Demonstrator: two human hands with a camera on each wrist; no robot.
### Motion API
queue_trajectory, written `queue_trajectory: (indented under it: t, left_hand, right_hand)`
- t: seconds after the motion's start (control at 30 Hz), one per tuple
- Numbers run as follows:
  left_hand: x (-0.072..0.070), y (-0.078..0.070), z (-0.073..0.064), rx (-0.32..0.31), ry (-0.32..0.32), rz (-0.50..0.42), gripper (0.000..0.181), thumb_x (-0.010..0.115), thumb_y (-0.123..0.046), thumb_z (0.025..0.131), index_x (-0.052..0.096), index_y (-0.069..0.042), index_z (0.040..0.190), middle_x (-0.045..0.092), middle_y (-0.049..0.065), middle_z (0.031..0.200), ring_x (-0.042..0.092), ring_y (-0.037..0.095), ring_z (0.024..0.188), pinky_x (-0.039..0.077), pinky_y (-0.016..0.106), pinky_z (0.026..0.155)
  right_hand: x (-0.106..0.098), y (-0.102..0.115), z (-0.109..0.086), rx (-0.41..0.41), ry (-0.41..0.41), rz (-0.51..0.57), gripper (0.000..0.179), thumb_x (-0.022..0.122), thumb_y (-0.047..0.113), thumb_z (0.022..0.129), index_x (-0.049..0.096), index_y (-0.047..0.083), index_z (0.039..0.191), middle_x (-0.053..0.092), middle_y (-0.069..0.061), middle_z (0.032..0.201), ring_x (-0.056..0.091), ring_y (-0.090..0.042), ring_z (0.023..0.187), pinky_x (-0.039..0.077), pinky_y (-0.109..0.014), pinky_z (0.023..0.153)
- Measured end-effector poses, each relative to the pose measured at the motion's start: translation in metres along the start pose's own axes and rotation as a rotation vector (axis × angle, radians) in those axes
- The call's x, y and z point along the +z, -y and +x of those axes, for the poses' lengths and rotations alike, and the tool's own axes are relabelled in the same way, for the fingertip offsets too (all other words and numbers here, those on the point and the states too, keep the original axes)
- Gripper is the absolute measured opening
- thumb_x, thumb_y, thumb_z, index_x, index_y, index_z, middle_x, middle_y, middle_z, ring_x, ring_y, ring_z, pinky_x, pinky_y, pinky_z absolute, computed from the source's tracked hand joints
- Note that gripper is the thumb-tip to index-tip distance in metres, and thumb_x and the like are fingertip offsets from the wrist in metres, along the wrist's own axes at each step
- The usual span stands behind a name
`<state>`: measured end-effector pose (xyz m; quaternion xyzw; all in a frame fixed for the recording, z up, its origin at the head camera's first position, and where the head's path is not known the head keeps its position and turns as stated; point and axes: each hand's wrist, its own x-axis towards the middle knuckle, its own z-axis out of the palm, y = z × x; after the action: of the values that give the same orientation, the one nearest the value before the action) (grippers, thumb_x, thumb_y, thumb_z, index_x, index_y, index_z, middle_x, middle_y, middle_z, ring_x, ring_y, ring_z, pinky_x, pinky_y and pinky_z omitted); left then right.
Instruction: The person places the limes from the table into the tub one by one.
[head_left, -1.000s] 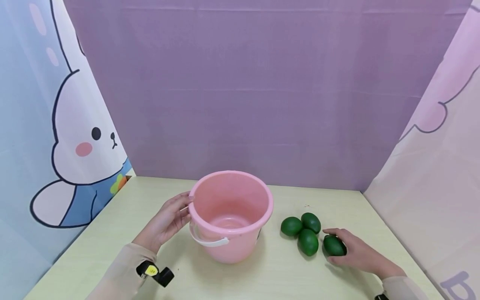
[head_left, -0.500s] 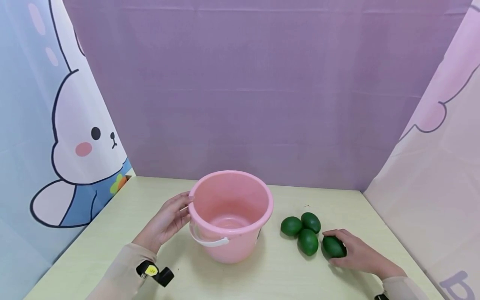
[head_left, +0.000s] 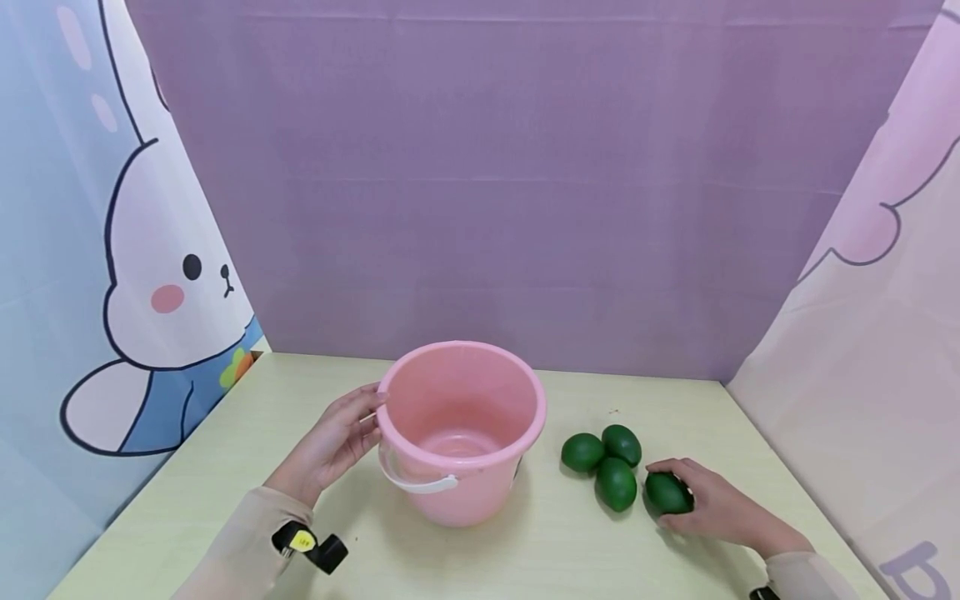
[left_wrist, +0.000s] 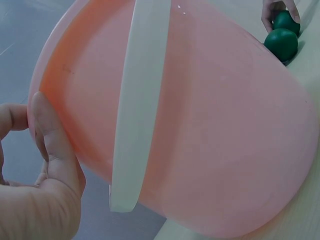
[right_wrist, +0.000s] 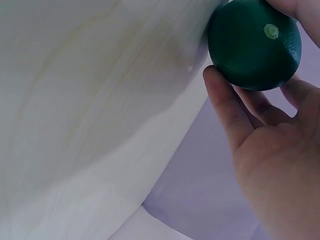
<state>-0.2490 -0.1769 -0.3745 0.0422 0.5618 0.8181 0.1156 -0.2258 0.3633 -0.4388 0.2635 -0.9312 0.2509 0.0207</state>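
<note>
- Right hand [head_left: 712, 504] is curled round one green lime [head_left: 667, 492] on the table [head_left: 225, 467]; thumb and fingers wrap it, and the wrist view shows the lime [right_wrist: 255, 44] pinched between fingertips and thumb [right_wrist: 227, 107].
- Held lime sits at the right end of the fruit group, just beside three more limes [head_left: 603, 462] that lie touching each other.
- Long axis of the held lime runs roughly left-right in the head view; its stem dot faces the wrist camera.
- Pink bucket [head_left: 461, 433] stands upright, mouth open, to the left of the held lime, with the three loose limes between them.
- Left hand [head_left: 333, 446] rests against the bucket's left wall near the rim, thumb [left_wrist: 52, 135] pressed on the pink side, fingers fairly straight, not wrapped round anything.
- White bucket handle [left_wrist: 137, 105] hangs down the near side of the bucket.
- Right hand is the nearer one to all the limes; the left hand is well apart from them, beyond the bucket.
</note>
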Motion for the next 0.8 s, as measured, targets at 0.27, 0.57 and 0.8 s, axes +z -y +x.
queue_trajectory:
  t: [0.27, 0.57, 0.8]
  left_hand:
    - [0.0, -0.0001, -0.0004, -0.002, 0.001, 0.0, 0.04, 0.059, -0.018, 0.102, 0.044, 0.0, 0.134, 0.055, 0.006, 0.11, 0.058, 0.008, 0.085, 0.056, 0.013, 0.07]
    - [0.0005, -0.0001, -0.0002, -0.004, -0.008, -0.001, 0.039, 0.058, -0.017, 0.102, 0.044, -0.001, 0.134, 0.055, 0.006, 0.111, 0.058, 0.008, 0.085, 0.055, 0.013, 0.069]
    - [0.0007, -0.0006, -0.0005, -0.004, -0.007, 0.008, 0.041, 0.058, -0.018, 0.102, 0.043, 0.0, 0.136, 0.054, 0.007, 0.112, 0.058, 0.008, 0.085, 0.056, 0.013, 0.07]
  right_hand:
    - [0.0004, -0.0001, 0.0001, -0.004, -0.005, -0.007, 0.064, 0.088, 0.034, 0.077, 0.059, 0.013, 0.129, 0.058, -0.001, 0.116, 0.057, -0.009, 0.098, 0.053, -0.027, 0.076]
    - [-0.0003, 0.0012, 0.0006, -0.017, -0.013, -0.02, 0.063, 0.088, 0.033, 0.077, 0.059, 0.012, 0.129, 0.059, -0.002, 0.117, 0.057, -0.01, 0.099, 0.054, -0.027, 0.077]
    - [-0.0015, 0.0014, 0.0011, -0.034, -0.019, -0.027, 0.063, 0.089, 0.032, 0.077, 0.059, 0.01, 0.128, 0.059, -0.002, 0.114, 0.057, -0.008, 0.095, 0.054, -0.028, 0.076]
